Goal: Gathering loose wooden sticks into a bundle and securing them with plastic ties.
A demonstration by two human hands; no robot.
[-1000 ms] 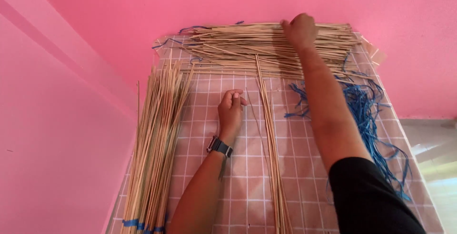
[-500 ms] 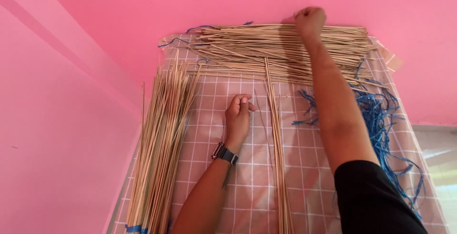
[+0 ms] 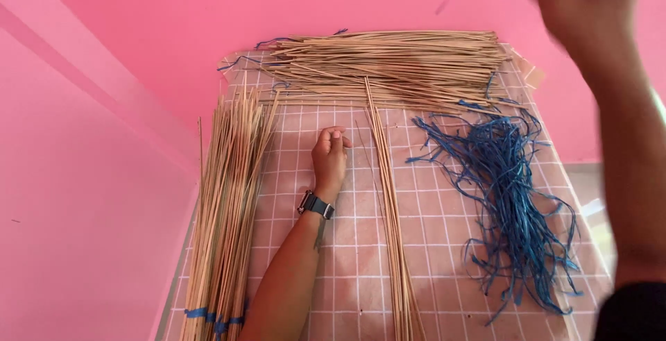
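My left hand (image 3: pixel 329 155) rests on a pink gridded mat (image 3: pixel 444 244), fingers curled together with nothing visible in them; a dark watch (image 3: pixel 316 204) is on the wrist. Just to its right lies a narrow bunch of thin tan sticks (image 3: pixel 392 223), running toward me. My right hand (image 3: pixel 576 1) is raised high at the top right, blurred and well clear of the mat; its grip cannot be made out. A wide stack of the same sticks (image 3: pixel 388 63) lies crosswise at the far end of the mat.
A thick bundle of long sticks (image 3: pixel 229 202) lies along the mat's left edge, bound with blue tape (image 3: pixel 208 313) near me. A tangle of blue strings (image 3: pixel 513 195) covers the right side. Pink walls (image 3: pixel 104 174) close in at the left and back.
My right hand has lifted off the far stack of sticks and swung up to the right, uncovering the blue strings. My left hand has stayed put.
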